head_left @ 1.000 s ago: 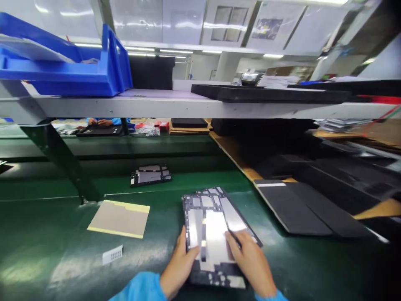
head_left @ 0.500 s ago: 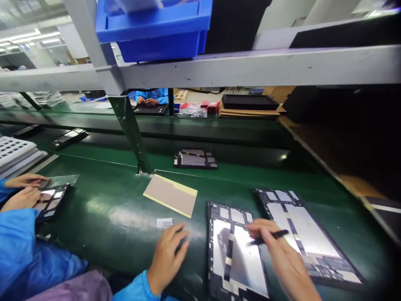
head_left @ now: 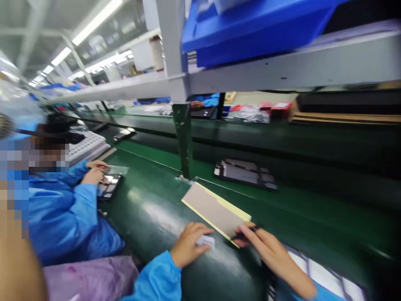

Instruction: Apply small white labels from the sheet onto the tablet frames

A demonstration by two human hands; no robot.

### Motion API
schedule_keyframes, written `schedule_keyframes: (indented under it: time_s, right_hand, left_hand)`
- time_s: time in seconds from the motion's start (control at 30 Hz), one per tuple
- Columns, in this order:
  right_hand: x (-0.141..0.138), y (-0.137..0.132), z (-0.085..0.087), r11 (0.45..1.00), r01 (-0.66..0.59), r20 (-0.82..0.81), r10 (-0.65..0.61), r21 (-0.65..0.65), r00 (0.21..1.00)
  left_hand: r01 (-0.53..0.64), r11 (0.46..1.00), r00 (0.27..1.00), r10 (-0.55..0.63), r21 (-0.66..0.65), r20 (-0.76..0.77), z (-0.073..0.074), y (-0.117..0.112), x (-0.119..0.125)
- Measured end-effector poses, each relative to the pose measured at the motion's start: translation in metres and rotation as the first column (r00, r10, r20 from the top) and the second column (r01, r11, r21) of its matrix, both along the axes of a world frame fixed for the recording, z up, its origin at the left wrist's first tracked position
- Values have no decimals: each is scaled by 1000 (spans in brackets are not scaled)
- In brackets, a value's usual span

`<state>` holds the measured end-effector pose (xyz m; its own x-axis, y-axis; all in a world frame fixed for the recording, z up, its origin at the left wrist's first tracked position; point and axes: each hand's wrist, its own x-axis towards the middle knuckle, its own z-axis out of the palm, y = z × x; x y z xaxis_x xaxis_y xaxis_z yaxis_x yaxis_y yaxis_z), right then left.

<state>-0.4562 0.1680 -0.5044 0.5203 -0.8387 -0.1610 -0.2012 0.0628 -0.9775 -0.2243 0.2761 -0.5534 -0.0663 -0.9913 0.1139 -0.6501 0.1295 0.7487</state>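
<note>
Label (head_left: 207, 242), small and white, sits between the parted thumb and fingers of the left hand (head_left: 189, 246), over the green bench (head_left: 156, 198) and just beside the yellow-edged card (head_left: 216, 207); blur leaves it unclear whether those fingers grip it. Right hand (head_left: 266, 248) is closed narrowly on a dark pen-like tool (head_left: 257, 228) at the card's near right corner. Step in hand is judged to be taking up the label, and the next move calls for a light pinch at its edge, with the tool kept clear.
</note>
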Motion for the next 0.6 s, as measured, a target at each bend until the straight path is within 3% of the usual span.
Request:
schedule_keyframes:
  time_s: [0.17,0.37,0.6]
  right_hand:
    - [6,11,-16,995,-67,111,59,69,992]
    - [10,16,-33,987,-155,119,158,-31,980]
    - [13,16,-33,965,-196,97,215,-173,972]
  left_hand:
    - [46,999,993,-44,20,-112,-3,-4,0]
    - [73,997,989,-74,-7,-132,-8,-3,0]
    - [87,994,991,-93,-59,-95,-6,-2,0]
